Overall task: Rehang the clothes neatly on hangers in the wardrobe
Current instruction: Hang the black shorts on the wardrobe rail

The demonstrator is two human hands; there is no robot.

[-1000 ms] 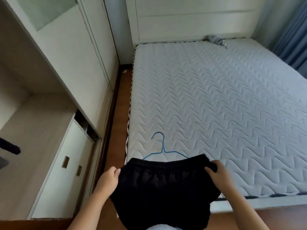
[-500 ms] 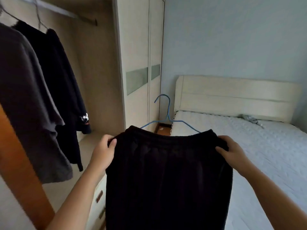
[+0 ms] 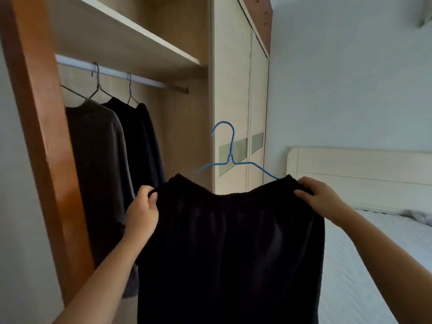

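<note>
Head view: both hands hold up a black elastic-waisted garment [image 3: 233, 253] that is threaded on a blue wire hanger [image 3: 230, 146] in front of the open wardrobe. The left hand [image 3: 142, 213] has its fingers [image 3: 146, 190] curled round the left end of the waistband. The right hand [image 3: 320, 197] pinches the right end, its fingers [image 3: 304, 192] folded over the cloth. The hanger's hook stands upright above and between the two sets of fingers, and its long axis runs from one hand to the other. The wardrobe rail [image 3: 163, 86] lies above and to the left of the left fingers, farther away, so the left hand is the nearer one. A grey shirt [image 3: 93, 160] and a dark top [image 3: 142, 141] hang just left of those fingers. The bare stretch of rail to their right looks like the likely place for the hook, and reaching it would probably mean lifting and swinging the hanger leftward.
</note>
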